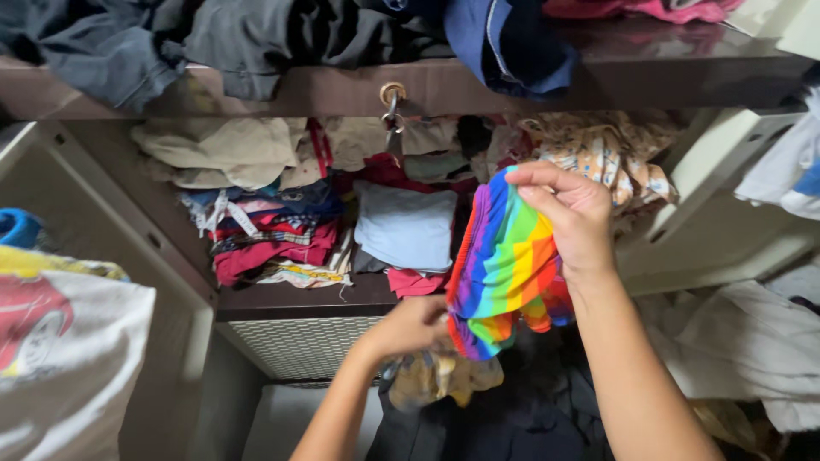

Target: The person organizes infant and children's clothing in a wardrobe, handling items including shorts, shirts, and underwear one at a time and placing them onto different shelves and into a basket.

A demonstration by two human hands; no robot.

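The right hand (574, 224) has its fingers (547, 177) pinched shut on the top edge of a rainbow-striped garment (504, 265), holding it up in front of the wardrobe shelf (299, 300). Below the shelf, the left hand (412, 328) closes on the garment's lower edge, beside a yellow patterned cloth (436, 380). Folded clothes (273, 230) already sit on the shelf; this piece is not yet folded or stowed, and loose heaps lie below.

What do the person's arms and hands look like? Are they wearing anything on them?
Both arms are bare up to the picture's edge: no sleeves show. The left hand and right hand wear no gloves, and no rings, watch or bracelet can be seen. The fingernails look short and unpainted.
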